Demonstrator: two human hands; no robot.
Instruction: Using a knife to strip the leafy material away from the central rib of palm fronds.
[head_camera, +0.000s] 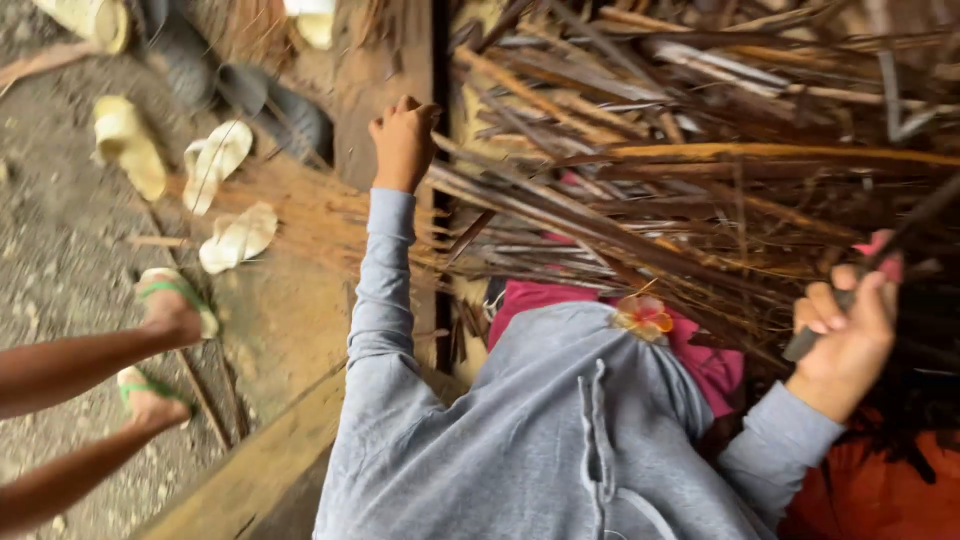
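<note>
My left hand (403, 143) reaches forward in a grey sleeve and is closed on the ends of long dry brown palm stalks (560, 205), next to a dark wooden post (385, 70). My right hand (848, 335) at the lower right grips a dark handle (805, 342) of a tool; its blade is blurred among the stalks. A big pile of dry stalks and leaf ribs (720, 130) fills the upper right. My grey hooded top (540, 430) and pink cloth with a flower print (645, 318) lie below it.
Another person's bare legs with green-strapped sandals (165, 340) stretch in from the left over dirt ground. Pale sandals (215, 165) and dark shoes (260, 100) lie scattered at upper left. A wooden beam (250, 470) runs diagonally at the bottom. An orange cloth (870, 495) shows at lower right.
</note>
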